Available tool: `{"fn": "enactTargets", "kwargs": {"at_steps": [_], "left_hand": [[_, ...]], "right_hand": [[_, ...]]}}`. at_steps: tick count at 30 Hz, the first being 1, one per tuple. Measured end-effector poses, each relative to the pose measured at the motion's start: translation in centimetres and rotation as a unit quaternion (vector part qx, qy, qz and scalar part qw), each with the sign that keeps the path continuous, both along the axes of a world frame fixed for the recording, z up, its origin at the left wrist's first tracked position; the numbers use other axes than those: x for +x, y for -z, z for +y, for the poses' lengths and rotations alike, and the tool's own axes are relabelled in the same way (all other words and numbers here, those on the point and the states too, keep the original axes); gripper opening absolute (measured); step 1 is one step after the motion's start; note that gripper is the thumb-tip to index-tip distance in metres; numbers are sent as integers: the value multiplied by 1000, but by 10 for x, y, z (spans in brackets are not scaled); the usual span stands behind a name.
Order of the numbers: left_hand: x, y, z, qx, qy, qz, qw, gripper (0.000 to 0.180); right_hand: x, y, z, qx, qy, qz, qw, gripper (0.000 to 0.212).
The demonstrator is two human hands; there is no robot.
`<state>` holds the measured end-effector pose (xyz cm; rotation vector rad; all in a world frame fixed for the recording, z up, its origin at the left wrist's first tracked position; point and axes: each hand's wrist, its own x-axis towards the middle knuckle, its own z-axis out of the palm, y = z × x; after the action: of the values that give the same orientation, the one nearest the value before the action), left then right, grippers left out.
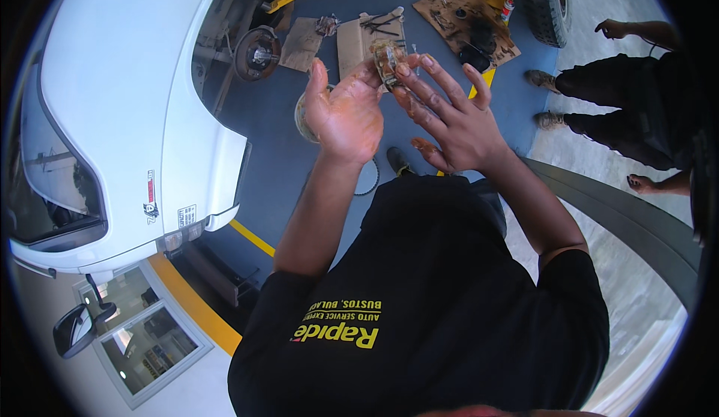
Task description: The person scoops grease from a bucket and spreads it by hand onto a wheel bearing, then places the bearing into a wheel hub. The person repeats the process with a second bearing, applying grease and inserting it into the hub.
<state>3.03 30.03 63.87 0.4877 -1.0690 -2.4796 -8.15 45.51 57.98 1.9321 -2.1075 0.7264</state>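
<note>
Along the left side stands a glossy white vehicle body (135, 132), with a rust-brown round wheel hub (255, 56) exposed beyond its curved edge. Next come a tan flattened cardboard piece (298, 49) on the blue floor (258, 129) and, partly hidden behind the left hand (347, 121), a pale round container (301, 121). That hand is palm up, thumb standing well apart, its fingers running behind a grease-smeared, brownish-gold metal piece (386, 64), seemingly a ring-shaped bearing; how firmly they grip it I cannot tell. The piece looks stiff, fairly dense for its size and very slippery under its coating, so the surest hold is probably around its outer rim, with fingers supporting it from below. It lies at the ends of the left fingers, just beside the right hand's nearest fingertips, raised between both hands. The right hand (464, 132) shows its back, greasy fingers spread, index and middle seemingly against the piece, thumb apart. Farther right are a dark-stained brown cardboard sheet (440, 7), a black treaded tyre (541, 5) and another person in dark trousers (607, 84).
</note>
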Motion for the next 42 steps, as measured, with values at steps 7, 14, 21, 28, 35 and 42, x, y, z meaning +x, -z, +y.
{"fn": "enactTargets", "kwargs": {"at_steps": [7, 14, 21, 28, 35, 42], "left_hand": [[5, 19, -6, 12, -15, 13, 1000, 95], [2, 7, -7, -12, 27, 9, 1000, 97], [3, 11, -12, -52, 54, 54, 996, 87], [3, 6, -12, -103, 79, 53, 990, 90], [-3, 3, -1, -80, 54, 22, 995, 91], [-13, -4, 11, -94, 107, 10, 990, 94]], "right_hand": [[-13, -30, -20, -34, 12, 6, 999, 65], [-28, -16, 8, -49, -109, 92, 989, 65], [-55, -40, -24, -53, -79, 34, 995, 65], [-64, -43, -11, -63, -79, 47, 994, 66], [-53, -44, -3, -55, -62, 10, 996, 60], [-71, -46, 12, -96, -38, 1, 995, 61]]}}
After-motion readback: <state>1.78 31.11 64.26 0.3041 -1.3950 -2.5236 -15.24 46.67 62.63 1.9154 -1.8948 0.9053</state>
